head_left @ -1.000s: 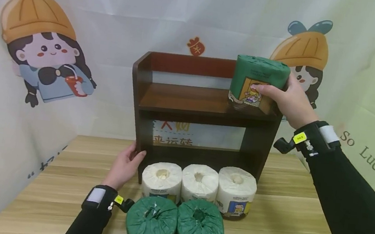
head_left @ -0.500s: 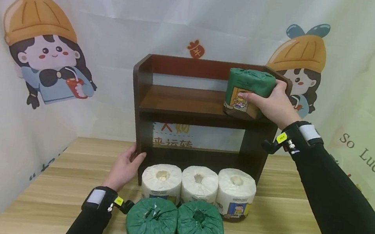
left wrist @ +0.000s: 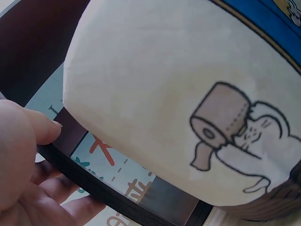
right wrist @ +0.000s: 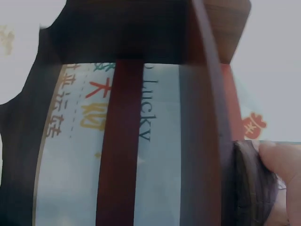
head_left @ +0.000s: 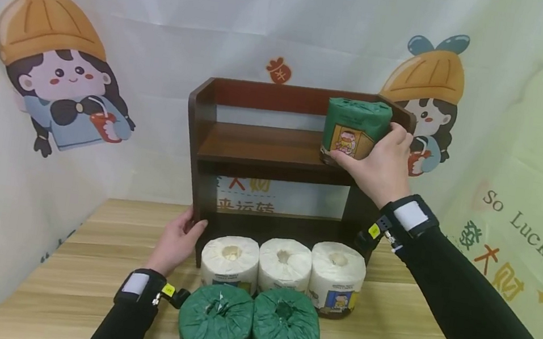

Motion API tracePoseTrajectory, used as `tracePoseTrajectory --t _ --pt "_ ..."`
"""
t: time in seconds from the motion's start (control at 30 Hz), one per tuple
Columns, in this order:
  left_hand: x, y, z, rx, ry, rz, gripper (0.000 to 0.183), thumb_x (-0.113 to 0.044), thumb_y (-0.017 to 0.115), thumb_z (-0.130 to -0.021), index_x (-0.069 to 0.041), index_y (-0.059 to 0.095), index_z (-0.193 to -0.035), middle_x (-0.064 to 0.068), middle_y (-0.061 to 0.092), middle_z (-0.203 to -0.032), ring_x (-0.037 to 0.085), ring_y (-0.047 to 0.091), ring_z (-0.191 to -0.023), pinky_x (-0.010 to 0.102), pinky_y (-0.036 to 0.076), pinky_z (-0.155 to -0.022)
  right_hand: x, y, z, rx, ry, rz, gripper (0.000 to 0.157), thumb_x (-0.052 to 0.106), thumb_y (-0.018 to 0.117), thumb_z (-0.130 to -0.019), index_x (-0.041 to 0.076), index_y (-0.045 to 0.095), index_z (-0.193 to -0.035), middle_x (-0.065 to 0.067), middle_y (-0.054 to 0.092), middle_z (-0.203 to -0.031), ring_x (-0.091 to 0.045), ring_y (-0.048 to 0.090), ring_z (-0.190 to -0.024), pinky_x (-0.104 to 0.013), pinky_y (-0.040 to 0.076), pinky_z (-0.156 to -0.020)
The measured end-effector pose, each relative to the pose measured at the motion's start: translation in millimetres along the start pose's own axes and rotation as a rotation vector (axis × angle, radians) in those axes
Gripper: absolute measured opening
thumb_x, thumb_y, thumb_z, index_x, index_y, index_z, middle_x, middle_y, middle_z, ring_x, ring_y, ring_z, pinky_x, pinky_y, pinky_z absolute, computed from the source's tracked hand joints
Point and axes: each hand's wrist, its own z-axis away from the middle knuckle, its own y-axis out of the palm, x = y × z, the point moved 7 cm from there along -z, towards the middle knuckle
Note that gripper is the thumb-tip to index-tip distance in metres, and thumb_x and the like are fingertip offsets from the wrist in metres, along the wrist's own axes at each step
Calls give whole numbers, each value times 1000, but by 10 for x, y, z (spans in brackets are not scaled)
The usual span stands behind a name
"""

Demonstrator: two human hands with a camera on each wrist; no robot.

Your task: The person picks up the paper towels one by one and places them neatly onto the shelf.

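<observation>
My right hand (head_left: 385, 164) holds a green-wrapped toilet roll (head_left: 358, 118) upright at the right end of the upper board of a dark brown shelf (head_left: 254, 144). Its thumb lies across the roll's front, low down; the other fingers are partly hidden behind. Whether the roll's base bears fully on the board, I cannot tell. In the right wrist view, the roll's dark base (right wrist: 256, 188) shows beside the thumb. At the shelf's lower left, my left hand (head_left: 176, 243) grips the side panel, thumb in front. The left wrist view shows its fingers (left wrist: 56, 183) curled behind the panel's edge.
Three white-wrapped toilet rolls (head_left: 284, 266) stand in a row before the shelf. Nearer me, two green rolls (head_left: 285, 331) stand side by side on the wooden table (head_left: 409, 336). A printed cloth (head_left: 165, 35) hangs behind and along the sides.
The right hand has brought the green toilet roll down and left onto or just above the upper board. Its wrist has turned and its thumb sits lower. The left hand keeps its grip.
</observation>
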Motion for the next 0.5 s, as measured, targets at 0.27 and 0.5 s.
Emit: tracePoseTrajectory --t 0.27,0.5 --pt "9 -3 -3 3 9 -11 58 -28 52 -105 -13 28 -156 13 37 -151 24 39 -131 47 41 -103 -56 37 -47 6 19 -22 107 46 78 -83 -2 8 -148 -25 34 -132 -37 45 -114 -54 44 -100" --pt "6 -17 -5 -9 19 -21 57 -27 53 -105 -14 30 -155 13 39 -149 24 41 -129 47 42 -103 -119 92 -110 27 6 14 101 44 73 -89 0 9 -152 -27 35 -132 -38 44 -115 -56 44 -100"
